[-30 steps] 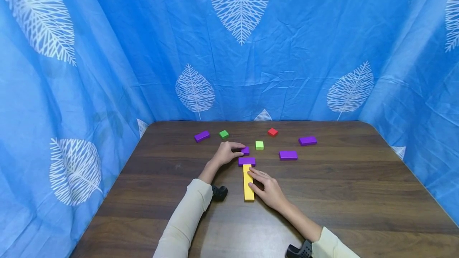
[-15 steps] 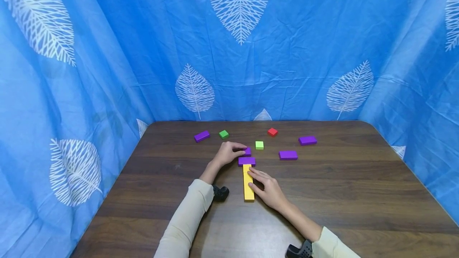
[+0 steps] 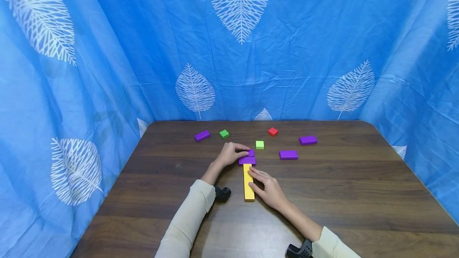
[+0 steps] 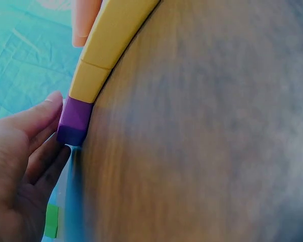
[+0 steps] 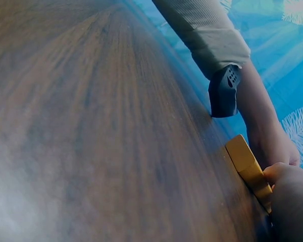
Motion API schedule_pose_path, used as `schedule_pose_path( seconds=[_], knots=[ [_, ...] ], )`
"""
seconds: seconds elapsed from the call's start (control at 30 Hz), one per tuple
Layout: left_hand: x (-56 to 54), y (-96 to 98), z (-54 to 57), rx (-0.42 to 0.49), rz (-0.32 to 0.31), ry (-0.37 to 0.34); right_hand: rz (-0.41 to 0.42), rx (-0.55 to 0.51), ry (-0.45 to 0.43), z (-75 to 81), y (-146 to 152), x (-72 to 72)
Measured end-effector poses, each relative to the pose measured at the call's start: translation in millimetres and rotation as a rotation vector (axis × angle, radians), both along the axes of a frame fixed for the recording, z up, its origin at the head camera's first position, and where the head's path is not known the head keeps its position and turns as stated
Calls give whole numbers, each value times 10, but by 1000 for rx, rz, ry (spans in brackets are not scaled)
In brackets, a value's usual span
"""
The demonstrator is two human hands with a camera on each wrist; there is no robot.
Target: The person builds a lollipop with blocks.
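Observation:
In the head view my left hand (image 3: 229, 153) pinches a purple block (image 3: 252, 153) between thumb and fingers, hiding its left part. Directly in front lies another purple block (image 3: 245, 162), set crosswise at the far end of a row of yellow blocks (image 3: 249, 188). Fairly straight fingers of my right hand (image 3: 270, 191) rest against the row's right side. From the left wrist, the hand (image 4: 20, 156) is seen beside the purple end (image 4: 74, 118) of the row. The right wrist view shows the yellow row (image 5: 247, 164) partly behind the right hand (image 5: 295, 194).
Farther back on the wooden table (image 3: 340, 194) lie a purple block (image 3: 202, 135), a green block (image 3: 224, 133), a light green block (image 3: 259, 145) and a red block (image 3: 273, 131). Two more purple blocks, one nearer (image 3: 288, 155) and one farther (image 3: 308, 140), lie to the right.
My left hand has slid its purple block to the right, so it now sits behind the crosswise purple block. The right hand and the yellow row have stayed put.

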State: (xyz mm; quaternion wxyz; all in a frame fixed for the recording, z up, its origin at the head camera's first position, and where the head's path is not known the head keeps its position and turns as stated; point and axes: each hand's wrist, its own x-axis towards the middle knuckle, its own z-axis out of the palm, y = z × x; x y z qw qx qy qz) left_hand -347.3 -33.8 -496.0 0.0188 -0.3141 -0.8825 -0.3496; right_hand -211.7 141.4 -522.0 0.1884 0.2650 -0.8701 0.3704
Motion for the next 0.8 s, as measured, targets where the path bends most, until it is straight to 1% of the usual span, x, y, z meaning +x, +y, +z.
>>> schedule_pose_path(
  seconds=[0.17, 0.27, 0.57, 0.8],
  knots=[
    [-8, 9, -6, 1, -5, 19, 6, -1, 31, 3, -5, -3],
    [-4, 12, -1, 3, -7, 14, 6, -5, 36, 2, -6, -3],
    [2, 7, 9, 2, -17, 3, 4, -7, 16, 23, -6, 3],
    [-7, 7, 10, -9, -29, 8, 4, 4, 18, 3, -6, 0]
  ],
)
